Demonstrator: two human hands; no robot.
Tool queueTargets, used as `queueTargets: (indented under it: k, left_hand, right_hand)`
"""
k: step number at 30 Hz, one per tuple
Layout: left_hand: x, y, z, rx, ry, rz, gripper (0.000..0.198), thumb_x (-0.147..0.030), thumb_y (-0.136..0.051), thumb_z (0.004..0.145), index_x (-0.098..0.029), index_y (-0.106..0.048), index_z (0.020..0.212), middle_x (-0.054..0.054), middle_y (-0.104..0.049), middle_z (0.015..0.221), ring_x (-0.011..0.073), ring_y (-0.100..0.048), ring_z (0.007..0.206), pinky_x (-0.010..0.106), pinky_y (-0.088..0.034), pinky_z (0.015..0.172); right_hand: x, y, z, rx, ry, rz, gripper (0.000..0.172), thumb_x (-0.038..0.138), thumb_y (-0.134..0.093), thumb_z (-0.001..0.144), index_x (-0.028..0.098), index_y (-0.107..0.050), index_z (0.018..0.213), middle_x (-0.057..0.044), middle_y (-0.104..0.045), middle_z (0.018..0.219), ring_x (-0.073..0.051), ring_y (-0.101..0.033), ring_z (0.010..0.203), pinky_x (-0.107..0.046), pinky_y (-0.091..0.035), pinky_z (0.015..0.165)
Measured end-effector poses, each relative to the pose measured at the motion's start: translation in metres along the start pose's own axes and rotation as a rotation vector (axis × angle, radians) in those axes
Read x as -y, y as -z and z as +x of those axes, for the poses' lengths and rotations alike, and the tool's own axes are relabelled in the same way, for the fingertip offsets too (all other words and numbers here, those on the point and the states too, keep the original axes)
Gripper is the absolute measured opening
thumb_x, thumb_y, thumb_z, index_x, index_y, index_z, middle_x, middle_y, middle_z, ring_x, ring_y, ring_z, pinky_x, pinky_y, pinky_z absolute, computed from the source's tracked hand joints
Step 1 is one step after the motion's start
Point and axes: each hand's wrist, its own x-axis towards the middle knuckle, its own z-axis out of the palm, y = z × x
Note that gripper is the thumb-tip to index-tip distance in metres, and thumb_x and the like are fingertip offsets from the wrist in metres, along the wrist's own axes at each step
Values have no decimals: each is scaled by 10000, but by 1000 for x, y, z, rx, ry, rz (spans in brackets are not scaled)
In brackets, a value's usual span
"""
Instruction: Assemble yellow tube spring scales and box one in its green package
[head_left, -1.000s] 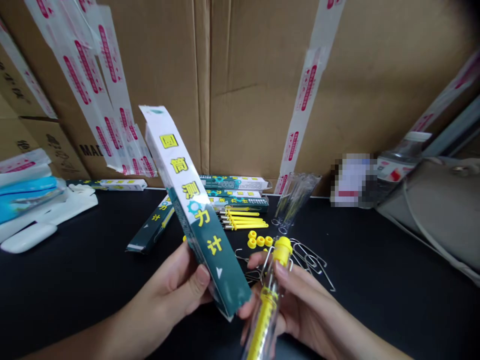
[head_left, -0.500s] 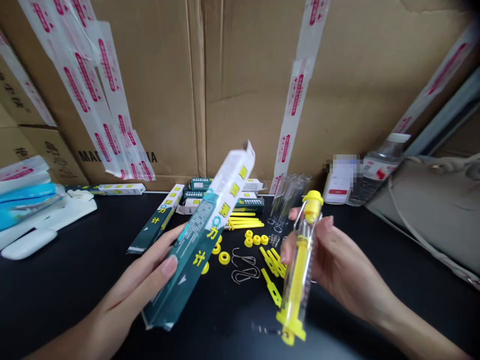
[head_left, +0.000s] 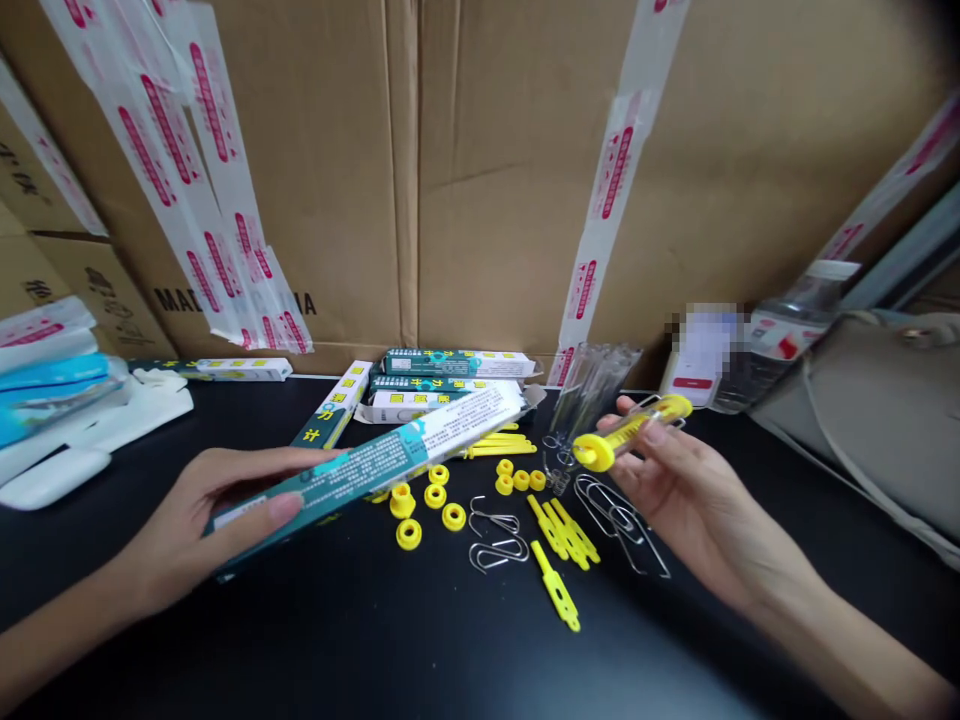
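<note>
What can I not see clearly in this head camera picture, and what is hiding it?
Head view:
Print on the long green box in the left hand: too small to read.
Clear tube in the right hand: partly covered by that hand.
White item beside the water bottle: pixelated.
Beige bag: cut off by the right edge.

The white packet [head_left: 701,355] beside the water bottle [head_left: 787,345] is pixelated, the teal carton's small print [head_left: 367,465] is too small to read, and the cardboard boxes [head_left: 300,200] are cut off above.
</note>
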Motion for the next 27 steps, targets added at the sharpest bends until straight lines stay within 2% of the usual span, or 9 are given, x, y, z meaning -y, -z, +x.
queueTargets:
  k: [4, 6, 8, 11, 14, 17, 19, 22, 27]
  left_hand:
    - [-3, 0, 0, 53, 23, -31, 295, -261, -839, 703, -406, -868, 958, -19, -776, 706, 136, -585, 475, 186, -460, 470]
    - [-2, -1, 2, 86, 14, -13, 268, -263, -833, 738, -377, -870, 978, -7, -763, 757, 109, -548, 407, 184, -446, 408]
    - [1, -1, 4, 98, -28, 38, 259, -280, -830, 763, -358, -867, 1007, 7, -759, 870, 90, -553, 407, 184, -452, 416]
    - [8, 1, 8, 122, -175, 113, 255, -278, -808, 802, -370, -860, 1033, 5, -744, 908, 119, -639, 577, 179, -496, 579]
    - [18, 5, 12, 73, -358, 152, 329, -206, -800, 815, -407, -841, 1072, 1, -716, 895, 170, -668, 787, 211, -499, 739]
    - [28, 12, 14, -29, -572, 264, 391, -176, -746, 857, -454, -800, 1127, -14, -683, 952, 183, -659, 847, 274, -499, 789]
    - [34, 17, 14, -47, -703, 345, 446, -148, -700, 893, -476, -758, 1190, -22, -670, 1011, 188, -656, 917, 303, -491, 830]
    - [38, 23, 14, 11, -774, 378, 528, -99, -665, 930, -485, -688, 1290, -28, -659, 1108, 178, -658, 984, 304, -493, 839]
    - [42, 24, 14, 150, -801, 308, 545, -60, -602, 978, -416, -624, 1390, -5, -692, 1256, 209, -660, 1129, 348, -533, 882]
  right_hand:
    - [-1, 1, 3, -9, -38, 13, 403, 333, -1022, 601, 253, -809, 933, 67, -819, 830, -82, -764, 685, -80, -631, 682]
    - [1, 1, 1, -2, -43, 15, 350, 381, -1004, 631, 264, -805, 894, 69, -815, 800, -92, -778, 698, -80, -625, 665]
    - [4, 1, 0, 23, -54, 15, 308, 431, -970, 682, 282, -789, 882, 67, -813, 778, -114, -793, 707, -109, -632, 660]
    - [8, 1, -1, 58, -58, 27, 286, 458, -935, 731, 295, -760, 886, 46, -828, 813, -143, -804, 743, -158, -641, 688]
    - [10, 2, 0, 53, -44, 30, 251, 495, -852, 826, 289, -733, 905, 8, -841, 856, -172, -815, 786, -201, -649, 734]
    - [10, 3, 0, 74, -5, 51, 224, 509, -762, 904, 297, -693, 920, -34, -856, 974, -214, -829, 853, -256, -664, 787]
    - [8, 2, -2, 106, 37, 69, 201, 482, -767, 902, 314, -659, 925, -48, -860, 1021, -244, -826, 934, -304, -661, 846]
    - [7, -1, -6, 144, 55, 50, 239, 528, -745, 909, 324, -629, 956, -101, -869, 955, -258, -817, 989, -314, -645, 869]
    - [6, -8, -12, 176, 4, 24, 294, 542, -761, 888, 307, -599, 955, -116, -867, 890, -257, -837, 875, -304, -651, 817]
